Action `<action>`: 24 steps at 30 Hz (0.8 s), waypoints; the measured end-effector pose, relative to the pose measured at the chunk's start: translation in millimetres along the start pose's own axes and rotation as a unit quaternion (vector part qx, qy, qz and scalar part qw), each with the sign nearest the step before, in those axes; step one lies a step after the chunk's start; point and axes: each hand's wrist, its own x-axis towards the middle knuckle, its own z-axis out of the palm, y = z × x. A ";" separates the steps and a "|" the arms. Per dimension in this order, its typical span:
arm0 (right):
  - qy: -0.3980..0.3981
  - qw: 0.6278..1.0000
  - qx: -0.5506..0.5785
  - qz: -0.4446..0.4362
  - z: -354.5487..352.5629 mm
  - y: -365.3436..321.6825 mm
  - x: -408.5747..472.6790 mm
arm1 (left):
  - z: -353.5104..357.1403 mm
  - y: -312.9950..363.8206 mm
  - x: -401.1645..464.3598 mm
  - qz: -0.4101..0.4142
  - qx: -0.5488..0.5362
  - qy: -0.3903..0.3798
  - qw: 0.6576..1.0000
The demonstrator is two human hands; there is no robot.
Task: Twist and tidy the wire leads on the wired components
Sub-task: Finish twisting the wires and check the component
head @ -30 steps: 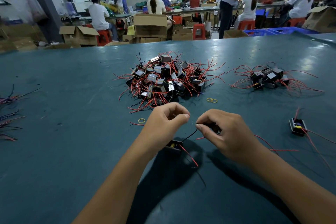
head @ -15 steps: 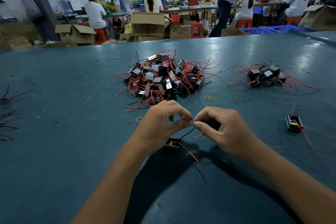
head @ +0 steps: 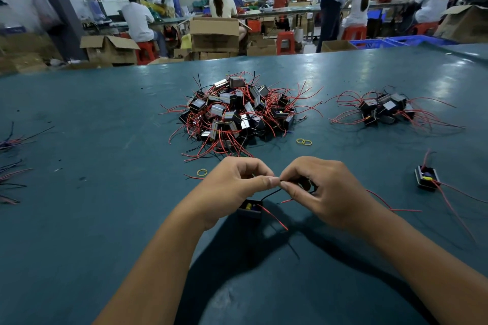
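A small black wired component (head: 250,209) lies on the green table (head: 105,192) below my hands, with a red lead trailing to the right. Its thin black lead (head: 272,192) rises to my fingertips. My left hand (head: 237,187) pinches the lead's end between thumb and forefinger. My right hand (head: 322,190) pinches it from the other side, fingertips nearly touching the left ones. A big pile of components (head: 237,113) with red and black leads lies behind my hands. A smaller pile (head: 383,111) sits at the right. One single component (head: 426,178) lies near right.
Yellow rubber bands (head: 304,142) lie by the big pile, and one band (head: 202,172) left of my left hand. Loose wire bundles (head: 10,163) lie at the table's left edge. Beyond the far edge are cardboard boxes (head: 214,34), red stools and seated workers.
My two hands have come together: a gap separated the fingertips a second ago, now they meet on the black lead. The component stays in place.
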 end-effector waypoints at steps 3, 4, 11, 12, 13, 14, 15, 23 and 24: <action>-0.004 1.000 -0.006 -0.002 0.5 -0.1 0.4 | 1.4 1.2 -1.2 -0.032 -0.038 -0.006 0.999; -0.002 1.000 -0.004 -0.001 0.3 0.0 0.3 | 2.0 1.7 -1.6 -0.035 -0.043 -0.007 0.998; 0.009 1.000 0.018 0.014 -0.3 0.2 0.1 | 2.9 4.5 -3.0 -0.023 -0.057 -0.004 0.998; 0.011 1.000 0.022 0.017 -0.4 0.3 -0.1 | 3.0 4.5 -3.2 -0.019 -0.055 -0.006 0.998; 0.012 0.999 0.026 0.018 -0.3 0.2 -0.3 | 3.2 4.4 -3.7 -0.016 -0.051 -0.007 0.999; 0.011 0.999 0.028 0.018 -0.5 -0.2 -0.1 | 3.6 4.8 -3.7 -0.014 -0.046 -0.008 0.999; 0.009 0.999 0.028 0.016 -0.4 -1.0 -0.4 | 4.1 4.8 -4.1 -0.014 -0.042 -0.008 0.999; -0.004 1.000 0.006 0.002 -0.1 -1.3 0.5 | 16.8 4.5 0.4 -0.179 -0.252 -0.030 0.951; -0.005 1.000 0.007 0.005 0.4 -0.6 0.3 | 18.4 4.0 1.4 -0.190 -0.270 -0.032 0.943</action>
